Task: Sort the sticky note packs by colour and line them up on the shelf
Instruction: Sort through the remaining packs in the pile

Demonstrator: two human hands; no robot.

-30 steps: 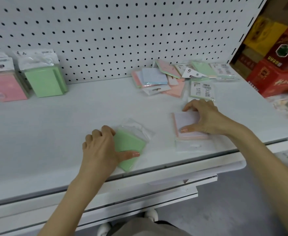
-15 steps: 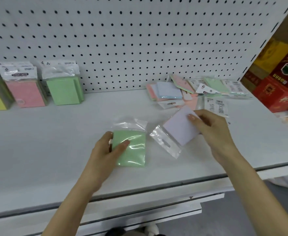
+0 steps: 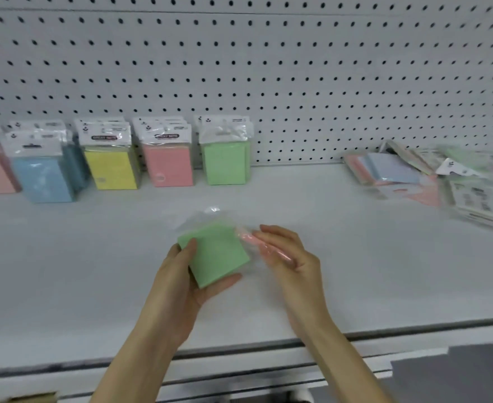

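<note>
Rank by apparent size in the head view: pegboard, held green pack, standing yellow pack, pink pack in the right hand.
1. pegboard
2. held green pack and standing yellow pack: alike; the held one is nearer, so unranked
3. pink pack, seen edge-on

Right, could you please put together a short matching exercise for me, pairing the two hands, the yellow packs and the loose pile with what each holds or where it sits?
Column one:
1. left hand
2. right hand
3. yellow packs
4. loose pile

Column two:
A. lying jumbled at the right end of the shelf
B. holds the green pack
C. standing at the pegboard between the blue packs and the pink packs
D. holds the pink pack, seen edge-on

Pairs: 1-B, 2-D, 3-C, 4-A.
</note>
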